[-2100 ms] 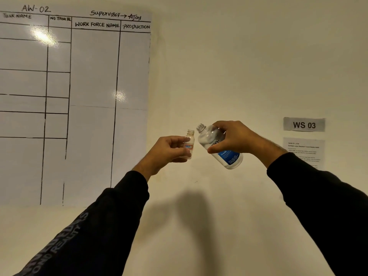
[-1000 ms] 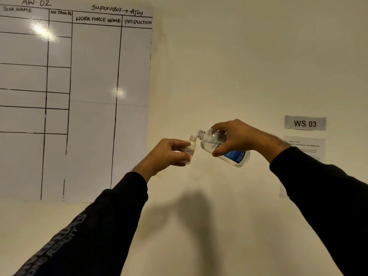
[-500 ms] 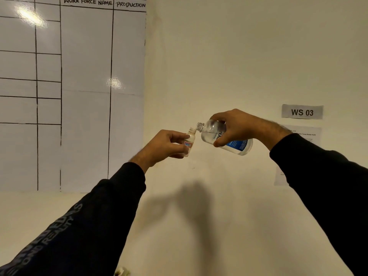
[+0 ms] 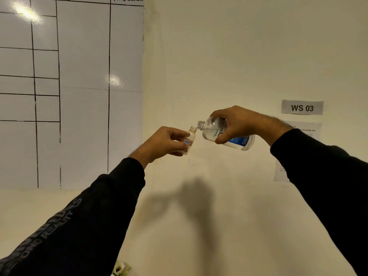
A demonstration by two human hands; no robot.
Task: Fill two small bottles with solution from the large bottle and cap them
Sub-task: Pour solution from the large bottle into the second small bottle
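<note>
My left hand (image 4: 163,143) grips a small clear bottle (image 4: 190,138) with a red and blue label, held nearly upright with its uncapped neck tilted slightly right. My right hand (image 4: 238,122) holds the large clear bottle (image 4: 234,137) with a blue label, tipped almost level, neck pointing left. The large bottle's open mouth sits right at the rim of the small bottle's mouth. Clear liquid lies along the lower side of the large bottle. Both are raised in front of the wall. No second small bottle or caps are in view.
A white ruled planning board (image 4: 69,86) covers the wall at left. A "WS 03" sign (image 4: 302,107) and a printed sheet (image 4: 298,136) hang at right. A small pale object (image 4: 120,268) shows at the bottom edge.
The large bottle has tipped from steeply raised to almost level, and its mouth has closed in on the small bottle's mouth. The view has tilted downward slightly.
</note>
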